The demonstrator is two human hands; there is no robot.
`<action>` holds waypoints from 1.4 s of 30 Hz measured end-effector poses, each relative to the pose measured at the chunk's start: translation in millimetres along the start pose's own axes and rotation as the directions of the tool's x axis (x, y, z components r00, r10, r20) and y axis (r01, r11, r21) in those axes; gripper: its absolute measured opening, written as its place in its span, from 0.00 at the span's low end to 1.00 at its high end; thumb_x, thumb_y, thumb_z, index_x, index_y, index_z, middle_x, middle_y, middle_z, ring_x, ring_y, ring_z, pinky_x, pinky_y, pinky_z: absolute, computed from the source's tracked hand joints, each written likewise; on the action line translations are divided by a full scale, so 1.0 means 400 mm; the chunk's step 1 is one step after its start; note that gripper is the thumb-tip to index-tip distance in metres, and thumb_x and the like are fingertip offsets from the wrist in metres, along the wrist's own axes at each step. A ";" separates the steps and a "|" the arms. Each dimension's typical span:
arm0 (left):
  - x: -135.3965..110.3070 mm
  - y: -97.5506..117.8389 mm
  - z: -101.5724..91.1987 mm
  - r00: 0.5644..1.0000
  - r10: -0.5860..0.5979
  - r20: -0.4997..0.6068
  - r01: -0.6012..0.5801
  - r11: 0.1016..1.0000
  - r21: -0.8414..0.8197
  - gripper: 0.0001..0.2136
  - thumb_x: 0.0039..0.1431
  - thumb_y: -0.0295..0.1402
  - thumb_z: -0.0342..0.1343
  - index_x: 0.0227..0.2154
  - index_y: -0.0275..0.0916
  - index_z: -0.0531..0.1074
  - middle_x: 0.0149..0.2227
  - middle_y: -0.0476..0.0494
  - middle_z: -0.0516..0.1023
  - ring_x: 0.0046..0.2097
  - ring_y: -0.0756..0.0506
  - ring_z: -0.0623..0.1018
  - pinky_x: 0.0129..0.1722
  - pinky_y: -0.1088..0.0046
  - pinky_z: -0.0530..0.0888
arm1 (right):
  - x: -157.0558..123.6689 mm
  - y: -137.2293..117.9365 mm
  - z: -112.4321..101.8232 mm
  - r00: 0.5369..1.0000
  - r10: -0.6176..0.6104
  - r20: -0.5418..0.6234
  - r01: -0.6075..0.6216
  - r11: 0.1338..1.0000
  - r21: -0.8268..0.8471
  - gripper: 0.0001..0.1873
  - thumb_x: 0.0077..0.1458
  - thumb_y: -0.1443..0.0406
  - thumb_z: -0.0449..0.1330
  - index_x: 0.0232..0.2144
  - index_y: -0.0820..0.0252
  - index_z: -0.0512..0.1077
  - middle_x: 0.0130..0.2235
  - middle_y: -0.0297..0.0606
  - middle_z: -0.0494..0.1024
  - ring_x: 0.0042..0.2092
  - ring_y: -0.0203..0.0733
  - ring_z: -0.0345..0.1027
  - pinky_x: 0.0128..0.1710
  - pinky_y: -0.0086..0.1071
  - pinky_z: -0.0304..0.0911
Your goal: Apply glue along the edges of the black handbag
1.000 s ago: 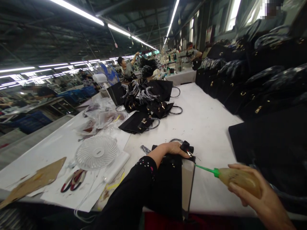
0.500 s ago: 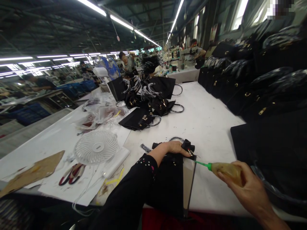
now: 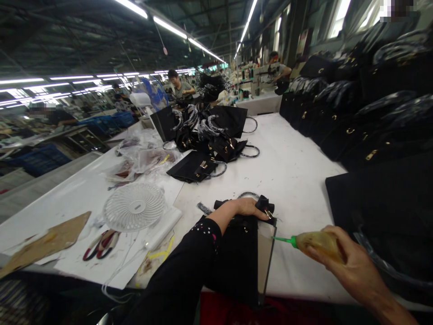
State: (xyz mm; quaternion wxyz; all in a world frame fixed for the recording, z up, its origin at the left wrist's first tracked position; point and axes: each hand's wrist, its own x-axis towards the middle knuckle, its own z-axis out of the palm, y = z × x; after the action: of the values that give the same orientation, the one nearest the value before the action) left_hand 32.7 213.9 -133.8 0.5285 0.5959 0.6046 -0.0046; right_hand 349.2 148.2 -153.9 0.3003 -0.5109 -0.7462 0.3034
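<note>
A black handbag (image 3: pixel 237 262) lies on the white table in front of me, with a beige strip (image 3: pixel 264 255) along its right side. My left hand (image 3: pixel 248 207) is closed on the bag's upper end, thumb beside a gold-coloured metal clasp (image 3: pixel 269 214); its other fingers are partly hidden. Wrapped around a squeeze bottle (image 3: pixel 320 246) of yellowish-brown content is my right hand (image 3: pixel 350 257). The bottle's thin green nozzle (image 3: pixel 286 239) points left, its tip at the beige strip near the upper right edge.
Left of the bag are a white fan (image 3: pixel 135 206), red-and-black-handled scissors (image 3: pixel 101 245) and brown cardboard (image 3: pixel 50 243). Black handbags (image 3: pixel 199 167) and clear plastic bags (image 3: pixel 142 158) lie farther back. More black bags (image 3: pixel 372 135) are stacked on the right. Other people work in the background.
The bottle's nozzle tip has moved slightly down and left, from near the clasp onto the beige strip. My left hand keeps its place on the handbag.
</note>
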 end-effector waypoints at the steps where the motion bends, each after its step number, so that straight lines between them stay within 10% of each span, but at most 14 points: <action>1: 0.001 -0.001 0.000 1.000 0.000 0.001 0.000 1.000 0.001 0.24 0.45 0.53 0.69 0.41 0.42 0.82 0.42 0.48 0.83 0.45 0.40 0.80 0.49 0.67 0.75 | -0.001 0.001 -0.001 1.000 -0.006 0.004 0.006 1.000 0.000 0.25 0.54 0.42 0.63 0.39 0.53 0.70 0.28 0.35 0.79 0.27 0.47 0.75 0.25 0.35 0.72; 19: 0.005 -0.006 0.000 1.000 -0.006 -0.004 0.006 1.000 0.000 0.25 0.44 0.53 0.70 0.42 0.42 0.82 0.43 0.48 0.83 0.48 0.39 0.80 0.52 0.65 0.75 | 0.010 -0.024 0.001 0.992 -0.110 -0.057 0.107 0.992 -0.065 0.22 0.58 0.42 0.60 0.34 0.53 0.68 0.26 0.33 0.74 0.25 0.44 0.70 0.24 0.36 0.66; 42: 0.001 -0.003 -0.001 1.000 -0.005 -0.007 0.005 1.000 -0.001 0.23 0.44 0.53 0.70 0.38 0.42 0.82 0.41 0.48 0.83 0.47 0.39 0.81 0.51 0.64 0.76 | 0.006 -0.023 -0.014 0.974 -0.107 0.197 0.097 0.994 0.059 0.16 0.61 0.47 0.60 0.34 0.51 0.68 0.29 0.31 0.72 0.28 0.42 0.68 0.28 0.35 0.65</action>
State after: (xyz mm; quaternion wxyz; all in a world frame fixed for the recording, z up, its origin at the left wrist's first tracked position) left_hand 31.9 214.0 -134.5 0.5267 0.5941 0.6079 -0.0034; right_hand 347.2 148.7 -143.0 0.2513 -0.4312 -0.7903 0.3555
